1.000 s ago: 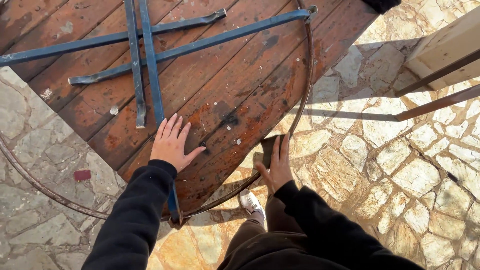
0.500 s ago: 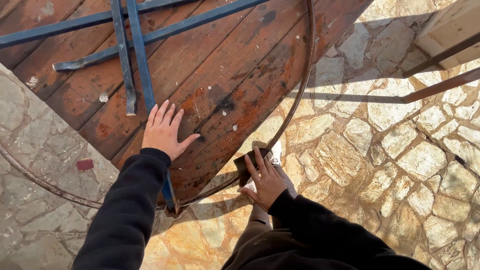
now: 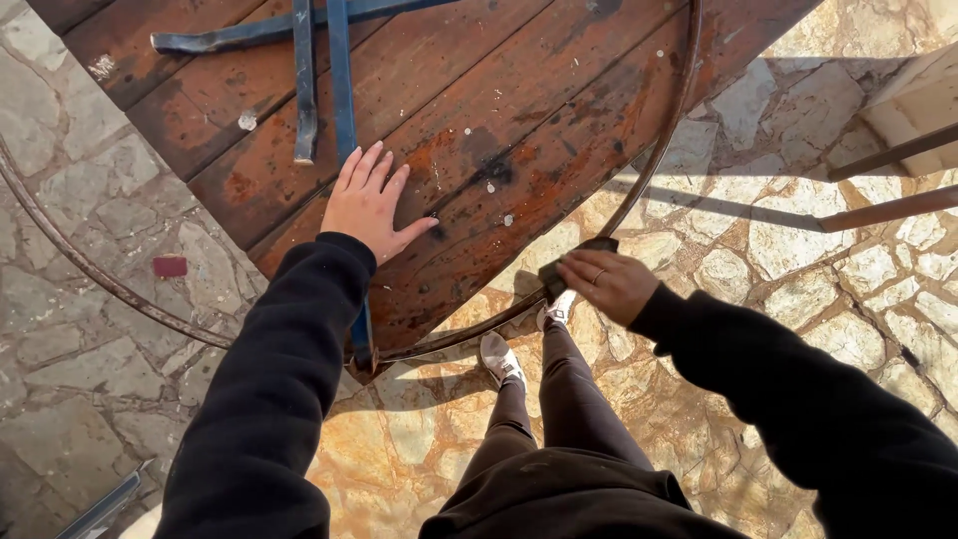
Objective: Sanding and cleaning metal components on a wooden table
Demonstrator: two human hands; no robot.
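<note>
On the far left the stone paving [image 3: 90, 329] carries a small flat dark-red rectangle [image 3: 170, 266], lying alone between two slabs; it has no marking I can make out. A thin rusty hoop [image 3: 80, 265] curves across the stones beside it.

My left hand [image 3: 369, 205] lies flat and open, fingers spread, palm down on the worn reddish wooden tabletop [image 3: 519, 110], just beside the blue metal bars [image 3: 334, 60] that cross the boards. It sat in much the same spot half a second ago, so it is bracing the top rather than working.

The change is further right. My right hand [image 3: 611, 284] has come off the wood's edge, where it was pressing a second ago, and now hangs out over the paving, just beyond the metal rim [image 3: 671, 140]. Its fingers are curled around a small dark pad [image 3: 574, 265], pinched at its end; the pad touches neither wood nor rim as far as I can tell. I judge that as a pause between strokes along the edge.

Below it my two light shoes [image 3: 504, 359] stand on the stones. At the far right, rusty bars [image 3: 888, 180] cast long shadows across a pale block. I see no packages, labels or signs anywhere.
</note>
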